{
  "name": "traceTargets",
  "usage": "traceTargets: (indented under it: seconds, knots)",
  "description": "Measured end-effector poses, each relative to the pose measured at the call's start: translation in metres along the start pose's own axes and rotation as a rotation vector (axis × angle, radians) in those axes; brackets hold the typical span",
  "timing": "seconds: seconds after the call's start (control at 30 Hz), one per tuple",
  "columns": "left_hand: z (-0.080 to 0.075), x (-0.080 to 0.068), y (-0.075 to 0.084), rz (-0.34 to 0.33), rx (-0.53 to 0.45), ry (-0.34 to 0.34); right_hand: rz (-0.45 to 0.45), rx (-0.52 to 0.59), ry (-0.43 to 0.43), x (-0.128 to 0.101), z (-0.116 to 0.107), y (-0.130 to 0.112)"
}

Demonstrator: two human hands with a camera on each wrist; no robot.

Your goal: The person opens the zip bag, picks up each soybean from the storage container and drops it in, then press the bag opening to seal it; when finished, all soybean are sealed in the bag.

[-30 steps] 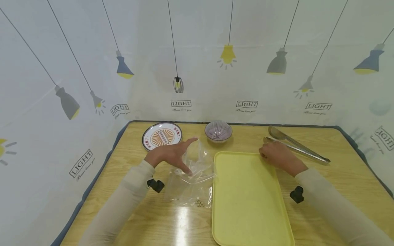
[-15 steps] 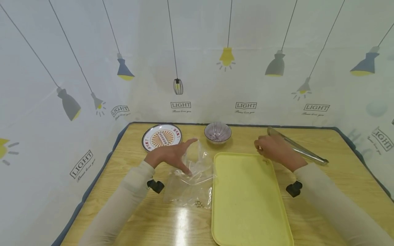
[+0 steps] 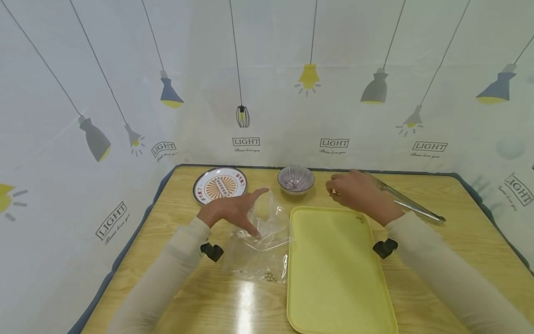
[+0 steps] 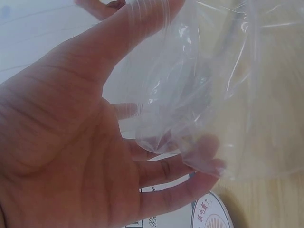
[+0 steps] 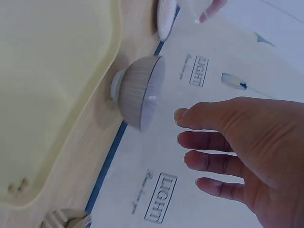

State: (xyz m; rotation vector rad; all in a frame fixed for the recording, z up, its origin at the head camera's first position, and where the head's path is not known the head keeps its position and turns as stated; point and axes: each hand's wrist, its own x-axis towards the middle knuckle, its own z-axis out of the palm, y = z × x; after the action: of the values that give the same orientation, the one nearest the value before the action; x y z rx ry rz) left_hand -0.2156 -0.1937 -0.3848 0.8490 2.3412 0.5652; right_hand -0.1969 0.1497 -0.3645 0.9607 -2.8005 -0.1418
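My left hand point(image 3: 256, 211) touches a clear plastic bag point(image 3: 260, 246) lying left of the yellow tray point(image 3: 333, 278). Index finger and thumb are spread, holding the bag's mouth up and apart. In the left wrist view the straight fingers point(image 4: 190, 180) show through the film of the bag point(image 4: 237, 95). A few small pale beans point(image 3: 270, 276) lie in the bag's near corner. My right hand point(image 3: 332, 188) hovers empty, fingers relaxed, just right of the small ribbed purple bowl point(image 3: 295, 179). The right wrist view shows the bowl point(image 5: 137, 92) a short gap from that hand's fingertips point(image 5: 187, 147).
A patterned round plate point(image 3: 219, 185) sits at the back left. Metal tongs point(image 3: 413, 206) lie at the back right, behind my right forearm. A few small bits point(image 3: 359, 218) lie in the tray's far right corner. A lamp-printed cloth wall encloses the wooden table point(image 3: 459, 241).
My right hand has moved left and away from the tongs, past the tray's far corner, toward the bowl. The left hand and the bag have stayed put.
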Motion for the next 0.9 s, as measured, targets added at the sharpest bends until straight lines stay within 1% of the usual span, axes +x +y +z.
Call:
traceTargets:
  seconds: [0.13, 0.33, 0.43, 0.53, 0.63, 0.7, 0.8, 0.9]
  knots:
    - [0.0, 0.001, -0.001, 0.004, 0.009, -0.002, -0.042, 0.018, 0.047, 0.015, -0.007, -0.019]
    - [0.0, 0.0, 0.0, 0.001, 0.026, -0.007, -0.145, 0.037, 0.114, 0.042, -0.018, -0.052]
    - [-0.001, 0.001, 0.001, 0.011, 0.036, -0.016, -0.2, 0.044, 0.161, 0.053, -0.021, -0.068]
    - [-0.002, 0.002, 0.002, 0.036, 0.033, -0.021, -0.226, 0.03, 0.192, 0.062, -0.026, -0.084]
    - [-0.003, 0.003, 0.002, 0.043, 0.046, -0.02, -0.236, 0.02, 0.181, 0.07, -0.028, -0.097]
    - [-0.004, 0.003, 0.003, 0.033, 0.06, -0.018, -0.243, 0.022, 0.164, 0.073, -0.028, -0.103]
    - [-0.005, 0.003, 0.004, 0.011, 0.079, -0.022, -0.266, 0.049, 0.136, 0.075, -0.026, -0.11]
    - [-0.005, 0.003, 0.004, 0.016, 0.065, -0.024, -0.286, 0.061, 0.13, 0.075, -0.022, -0.113]
